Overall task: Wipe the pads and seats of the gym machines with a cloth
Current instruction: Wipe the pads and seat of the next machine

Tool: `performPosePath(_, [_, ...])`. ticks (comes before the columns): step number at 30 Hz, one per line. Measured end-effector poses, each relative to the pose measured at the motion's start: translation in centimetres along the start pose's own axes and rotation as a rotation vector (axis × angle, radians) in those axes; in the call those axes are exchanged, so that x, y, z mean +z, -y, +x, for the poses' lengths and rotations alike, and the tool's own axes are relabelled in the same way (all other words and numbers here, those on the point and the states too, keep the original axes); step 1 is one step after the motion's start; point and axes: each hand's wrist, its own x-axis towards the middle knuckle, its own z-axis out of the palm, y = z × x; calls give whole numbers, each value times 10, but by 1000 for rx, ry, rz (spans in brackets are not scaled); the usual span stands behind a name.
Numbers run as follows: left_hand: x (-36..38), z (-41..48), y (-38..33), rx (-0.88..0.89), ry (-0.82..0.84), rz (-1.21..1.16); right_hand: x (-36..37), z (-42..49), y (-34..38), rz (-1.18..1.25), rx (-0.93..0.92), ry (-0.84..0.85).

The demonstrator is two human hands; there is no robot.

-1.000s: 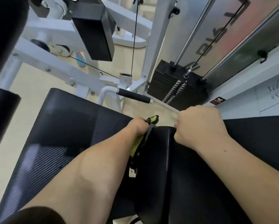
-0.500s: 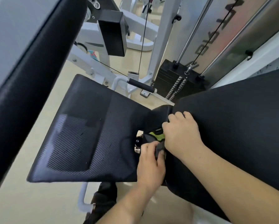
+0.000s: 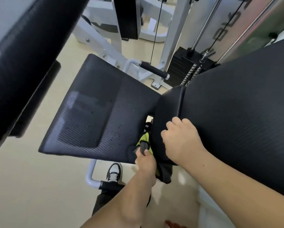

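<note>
A black textured seat pad (image 3: 95, 112) lies in the middle, speckled with small droplets. To its right rises the black back pad (image 3: 236, 116). In the gap between them sits a yellow-green and grey cloth (image 3: 145, 142). My left hand (image 3: 145, 159) grips the cloth at the near end of that gap, and part of the cloth hangs below the pads. My right hand (image 3: 181, 139) is curled over the lower edge of the back pad; whether it also touches the cloth is hidden.
A large black roller pad (image 3: 24, 51) fills the upper left. A black-gripped handle (image 3: 154, 71) and the weight stack (image 3: 185, 69) stand behind the seat. White frame bars, a cable and a second black pad (image 3: 126, 17) are farther back. My shoe (image 3: 114, 173) rests on the beige floor.
My left hand has drawn the cloth nearer along the gap between seat and back pad. My right hand stayed on the back pad's edge. The view has shifted back and to the right.
</note>
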Motion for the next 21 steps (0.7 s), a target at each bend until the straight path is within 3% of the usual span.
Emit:
performPosePath(4, [-2, -42, -10, -159, 134, -388, 14, 1, 11, 31, 9, 47])
performPosePath(6, [-9, -71, -21, -172, 208, -416, 13, 3, 13, 66, 42, 44])
performPosePath(9, [-42, -83, -26, -112, 310, -280, 10, 11, 11, 118, 83, 21])
performPosePath(11, [-67, -65, -34, 94, 182, -80, 9, 23, 9, 124, 102, -33])
performPosePath(16, [-98, 22, -78, 1024, -198, 600, 23, 66, 20, 174, 115, -44])
performPosePath(17, [-101, 43, -80, 1115, -233, 831, 27, 72, 23, 162, 109, -29])
performPosePath(19, [-106, 73, -78, 1125, -329, 1358, 38, 79, 28, 91, 98, 29])
performPosePath(21, [-109, 96, -79, 1188, -363, 1640, 50, 83, 32, -22, 69, 86])
